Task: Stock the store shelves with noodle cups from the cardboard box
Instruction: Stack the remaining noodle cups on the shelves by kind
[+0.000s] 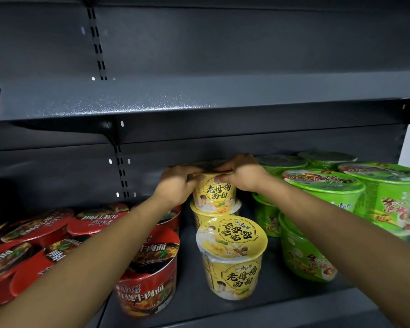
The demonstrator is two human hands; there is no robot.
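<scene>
While left hand (175,185) and right hand (240,176) grip yellow noodle cup (214,195) rim: light, crushable, film-slick; hold rim, 2 hands.

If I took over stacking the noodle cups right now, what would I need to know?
The left hand and right hand both grip the rim of a yellow cup, set on top of a second yellow cup at the back of the shelf.
A third yellow cup stands in front; red cups left, green cups right.
Done: three colours shelved.
Left: let go, fetch more; the box is out of view.
</scene>
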